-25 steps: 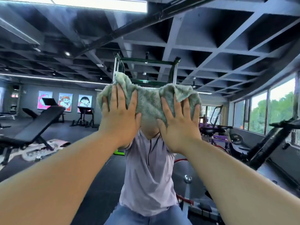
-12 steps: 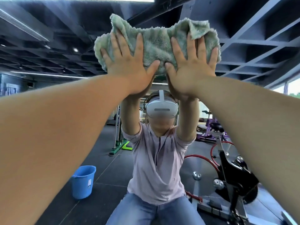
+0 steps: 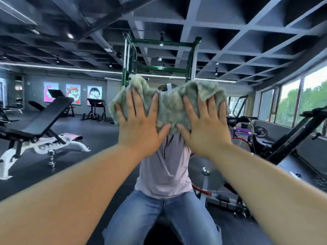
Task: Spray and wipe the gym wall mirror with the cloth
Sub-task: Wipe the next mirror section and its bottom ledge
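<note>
The gym wall mirror [image 3: 238,41] fills the whole view. The green-grey cloth [image 3: 169,106] is pressed against it near the middle, bunched into a wide band running from 9 o'clock to 3 o'clock. The left hand [image 3: 139,128] lies flat on the cloth's 9 o'clock half and the right hand [image 3: 203,129] on its 3 o'clock half. The 2 thumbs point toward each other at the cloth's lower edge, close but apart. The grip of each hand is spread apart: fingers straight and splayed, pushing the cloth onto the glass, nothing curled round it. The bare forearms reach in from 7 o'clock and 5 o'clock.

In the glass, the cloth covers most of the reflected person's head. A pale shirt [image 3: 164,170] and blue jeans [image 3: 141,218] show at 6 o'clock of the cloth. At 12 o'clock stands a green rack [image 3: 159,45] beneath a dark coffered ceiling. At 9 o'clock a black weight bench [image 3: 35,124] on a white frame is reflected. A dumbbell [image 3: 51,158] stands upright on the floor just beside it, and 3 bright posters [image 3: 73,93] hang on the far wall behind. At 3 o'clock are an exercise bike [image 3: 247,124] and a row of windows [image 3: 292,103] with green trees outside.
</note>
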Demonstrator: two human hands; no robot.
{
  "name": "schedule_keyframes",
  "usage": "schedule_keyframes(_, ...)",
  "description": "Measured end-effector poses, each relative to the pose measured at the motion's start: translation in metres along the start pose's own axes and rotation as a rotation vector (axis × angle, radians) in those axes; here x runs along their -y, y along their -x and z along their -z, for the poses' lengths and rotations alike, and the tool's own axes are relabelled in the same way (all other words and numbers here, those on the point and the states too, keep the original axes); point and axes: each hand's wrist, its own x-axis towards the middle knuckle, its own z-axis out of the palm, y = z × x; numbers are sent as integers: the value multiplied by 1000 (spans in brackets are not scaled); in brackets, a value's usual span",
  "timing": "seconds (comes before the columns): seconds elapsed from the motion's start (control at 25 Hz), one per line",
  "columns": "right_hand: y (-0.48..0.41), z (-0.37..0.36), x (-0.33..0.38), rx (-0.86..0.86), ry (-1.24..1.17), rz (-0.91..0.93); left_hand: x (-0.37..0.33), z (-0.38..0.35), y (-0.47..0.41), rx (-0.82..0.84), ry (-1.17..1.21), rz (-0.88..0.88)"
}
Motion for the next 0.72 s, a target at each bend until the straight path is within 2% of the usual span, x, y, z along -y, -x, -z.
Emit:
schedule_keyframes(0.16,-66,34,-9,-101,-53,-68,-1,38,-76,14,17,48)
schedule_keyframes(0.24,-74,36,-6,-125,-71,-96,1,43,-86,11,29,52)
schedule_keyframes(0.32,-65,26,-2,-135,-89,-84,1,30,-72,-25,33,9)
schedule_keyframes(0.44,-1,-21,9,-148,-123,-40,-4,-8,-3,-109,42,-97)
schedule_keyframes(0.56,83,-64,22,-44,-84,10,-7,-35,72,-12,20,-164)
schedule_keyframes(0.64,70,-56,16,-50,-46,23,-6,-30,65,0,-6,-141)
schedule_keyframes(0.72,22,-26,9,-107,-65,-21,-10,-9,20,-30,-8,-56)
